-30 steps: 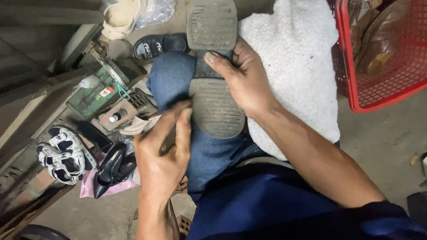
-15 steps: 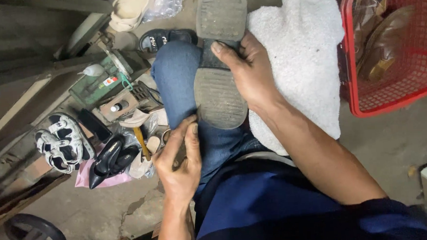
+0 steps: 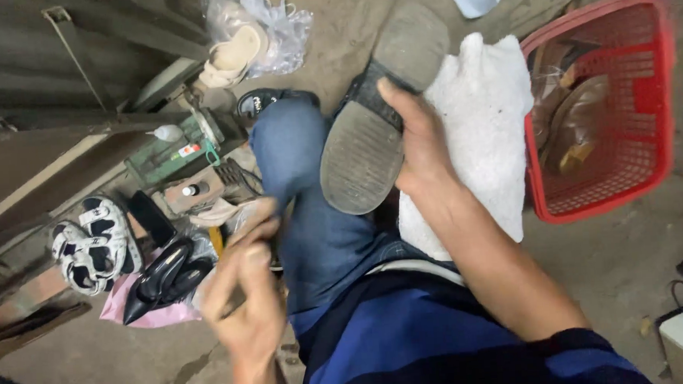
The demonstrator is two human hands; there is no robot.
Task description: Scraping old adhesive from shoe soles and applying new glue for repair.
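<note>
Shoe [image 3: 377, 129] is lying sole-up across the person's knee, heel end toward the body, toe end pointing away over the concrete floor [image 3: 613, 264]. The worn grey sole is fully showing.

Right hand [image 3: 420, 146] is clamping the shoe at the waist: thumb hooking over the sole, fingers wrapping underneath, so it is pinning the shoe against the leg.

Left hand [image 3: 242, 296] is hanging off the shoe, down by the left thigh, motion-blurred. Fingers are looking loosely curled, with something pale near the fingertips; I can't tell whether it is pinching anything.

Judgement: this looks like a sole-inspection or sole-prep step, with the shoe being held steady while the free hand is going for a tool or material. Next move is calling for the right-hand grip to stay firm and the sole kept face-up and level, with the left hand coming onto the sole.

Around: white cloth [image 3: 477, 125] just beside the shoe, red basket [image 3: 646, 125] with brown shoes past it, black heels [image 3: 161, 277] and white sandals [image 3: 90, 241] by the left hand.
</note>
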